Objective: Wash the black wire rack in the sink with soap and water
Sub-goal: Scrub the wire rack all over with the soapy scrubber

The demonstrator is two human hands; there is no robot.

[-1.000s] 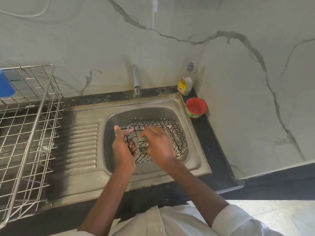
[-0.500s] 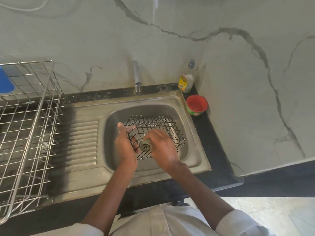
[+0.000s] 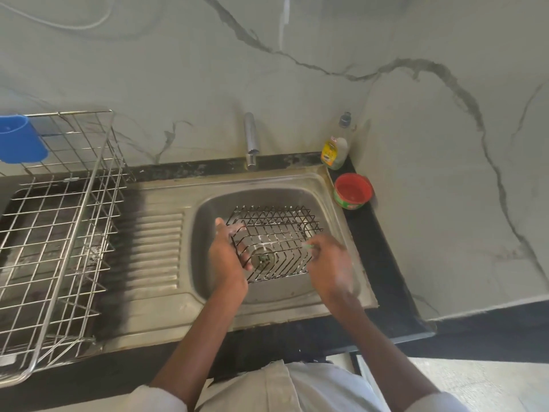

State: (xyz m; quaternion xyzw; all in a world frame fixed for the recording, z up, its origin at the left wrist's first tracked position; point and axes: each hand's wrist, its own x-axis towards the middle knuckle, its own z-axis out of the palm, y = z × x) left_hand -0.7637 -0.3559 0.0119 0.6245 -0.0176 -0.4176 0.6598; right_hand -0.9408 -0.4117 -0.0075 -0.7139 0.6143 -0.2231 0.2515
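The black wire rack [image 3: 276, 233] lies in the steel sink [image 3: 205, 221], over the drain. My left hand [image 3: 227, 257] grips the rack's left edge, fingers curled through the wires. At the rack's right edge, my right hand [image 3: 328, 263] holds a small green scrubber [image 3: 309, 246] whose tip peeks out past the fingers. White soap suds cling to the wires in the rack's middle. The right hand is blurred by motion.
The tap [image 3: 251, 141] stands behind the sink, no water visibly running. A dish soap bottle [image 3: 335, 147] and a red tub [image 3: 353, 191] sit at the back right corner. A large steel dish rack [image 3: 59, 233] with a blue cup [image 3: 19, 138] fills the left drainboard.
My right hand has moved from the rack's middle out to its right edge with the scrubber. The left hand keeps its grip on the left edge.
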